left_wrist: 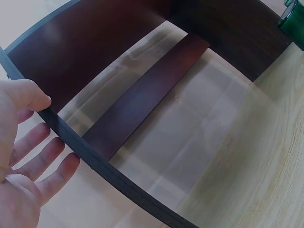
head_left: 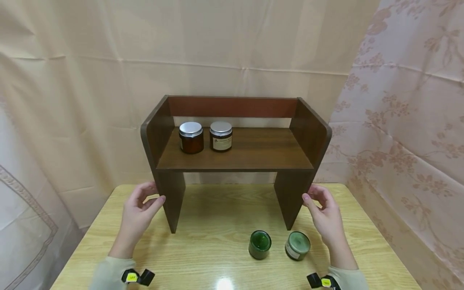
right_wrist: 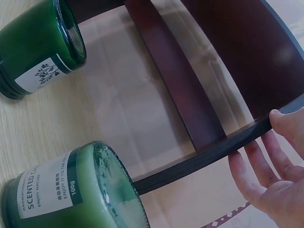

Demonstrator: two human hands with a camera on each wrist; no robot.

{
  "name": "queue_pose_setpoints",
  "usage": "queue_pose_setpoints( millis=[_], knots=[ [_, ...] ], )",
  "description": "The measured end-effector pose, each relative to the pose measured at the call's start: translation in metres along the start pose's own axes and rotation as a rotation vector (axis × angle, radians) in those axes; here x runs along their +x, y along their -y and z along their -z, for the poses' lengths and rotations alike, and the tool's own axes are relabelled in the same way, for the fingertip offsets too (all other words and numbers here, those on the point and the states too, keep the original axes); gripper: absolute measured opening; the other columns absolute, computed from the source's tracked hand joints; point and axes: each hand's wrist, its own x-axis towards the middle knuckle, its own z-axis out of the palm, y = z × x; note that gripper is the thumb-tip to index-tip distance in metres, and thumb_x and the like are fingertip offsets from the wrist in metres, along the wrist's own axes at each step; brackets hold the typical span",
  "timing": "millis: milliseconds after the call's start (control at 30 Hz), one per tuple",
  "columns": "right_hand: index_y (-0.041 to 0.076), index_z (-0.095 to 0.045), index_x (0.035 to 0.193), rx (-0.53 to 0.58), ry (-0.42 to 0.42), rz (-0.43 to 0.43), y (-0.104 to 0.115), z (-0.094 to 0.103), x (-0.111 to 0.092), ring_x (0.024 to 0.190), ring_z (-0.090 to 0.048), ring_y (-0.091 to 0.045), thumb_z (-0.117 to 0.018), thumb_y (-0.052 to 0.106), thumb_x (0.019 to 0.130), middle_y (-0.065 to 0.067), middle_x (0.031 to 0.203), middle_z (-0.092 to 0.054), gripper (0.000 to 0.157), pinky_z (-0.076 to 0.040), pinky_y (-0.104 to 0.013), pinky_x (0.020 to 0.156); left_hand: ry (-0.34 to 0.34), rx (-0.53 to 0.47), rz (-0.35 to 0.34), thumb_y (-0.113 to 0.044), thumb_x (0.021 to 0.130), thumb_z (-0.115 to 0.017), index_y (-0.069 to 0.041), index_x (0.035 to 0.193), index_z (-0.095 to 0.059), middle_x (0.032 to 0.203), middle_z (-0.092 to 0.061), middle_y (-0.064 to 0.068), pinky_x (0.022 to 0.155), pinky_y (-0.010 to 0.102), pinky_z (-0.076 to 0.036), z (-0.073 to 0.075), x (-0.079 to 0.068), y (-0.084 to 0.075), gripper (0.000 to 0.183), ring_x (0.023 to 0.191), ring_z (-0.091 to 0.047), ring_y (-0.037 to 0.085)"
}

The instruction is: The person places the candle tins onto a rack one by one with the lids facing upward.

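Wood-grain shelf (head_left: pixel 257 151), glossy glass jar (head_left: pixel 259 246); cloth curtain (head_left: pixel 232 44)

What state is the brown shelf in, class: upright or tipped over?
Upright: in the head view, the shelf's side panels stand vertically and two lidded jars stand on it.

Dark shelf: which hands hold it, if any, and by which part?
Left hand and right hand hold the shelf by its side panels' front edges.

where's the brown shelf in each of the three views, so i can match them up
Head: brown shelf in the middle, standing on the table.
Left wrist: brown shelf, cut off, from upper left across the centre.
Right wrist: brown shelf, cut off, across the top and right.
Shared landmark: table, low in head, right in left wrist, left in right wrist.
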Motion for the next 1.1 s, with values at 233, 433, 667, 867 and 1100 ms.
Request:
queue_pose_setpoints(
  millis=[233, 433, 667, 867, 1100],
  knots=[
    [-0.008, -0.06, 0.132, 0.02, -0.017, 0.012, 0.002, -0.004, 0.002, 0.104, -0.066, -0.001, -0.069, -0.004, 0.105, 0.009, 0.111, -0.067, 0.029, -0.062, -0.019, 0.084, -0.004, 0.03, 0.016, 0.018, 0.094, -0.073, 0.011, 0.131, -0.06, 0.118, -0.07, -0.001, 0.092, 0.018, -0.06, 0.002, 0.001, -0.003, 0.04, 0.11, -0.069, 0.012],
    [-0.009, -0.058, 0.134, -0.005, 0.018, 0.031, 0.004, -0.003, 0.0, 0.105, -0.065, -0.001, -0.07, -0.003, 0.105, 0.009, 0.113, -0.067, 0.032, -0.062, -0.018, 0.085, -0.014, 0.01, 0.013, 0.021, 0.092, -0.073, 0.012, 0.13, -0.06, 0.116, -0.072, -0.001, 0.091, 0.019, -0.061, 0.003, 0.001, -0.001, 0.041, 0.109, -0.07, 0.012],
    [-0.013, -0.057, 0.135, 0.026, 0.146, 0.111, -0.009, 0.017, -0.007, 0.104, -0.07, -0.008, -0.064, -0.008, 0.106, 0.004, 0.116, -0.07, 0.031, -0.064, -0.024, 0.083, -0.003, 0.031, 0.016, 0.018, 0.093, -0.074, 0.011, 0.132, -0.059, 0.117, -0.071, -0.003, 0.092, 0.019, -0.061, 0.0, -0.001, -0.001, 0.042, 0.11, -0.069, 0.01],
    [-0.006, -0.061, 0.142, -0.08, 0.218, 0.139, -0.005, 0.028, -0.01, 0.108, -0.07, -0.006, -0.067, -0.004, 0.106, 0.002, 0.122, -0.073, 0.037, -0.063, -0.021, 0.086, -0.009, 0.034, 0.025, 0.019, 0.093, -0.074, 0.011, 0.131, -0.06, 0.116, -0.07, -0.003, 0.091, 0.019, -0.061, 0.0, -0.002, -0.001, 0.041, 0.109, -0.069, 0.01],
    [0.003, -0.063, 0.148, -0.234, 0.23, 0.236, 0.0, 0.034, -0.016, 0.111, -0.068, 0.001, -0.076, -0.006, 0.099, 0.009, 0.121, -0.073, 0.051, -0.056, -0.012, 0.092, -0.025, 0.038, 0.042, 0.017, 0.093, -0.075, 0.01, 0.13, -0.061, 0.114, -0.071, -0.003, 0.091, 0.019, -0.061, -0.001, -0.002, -0.001, 0.04, 0.108, -0.069, 0.01]
  ],
)
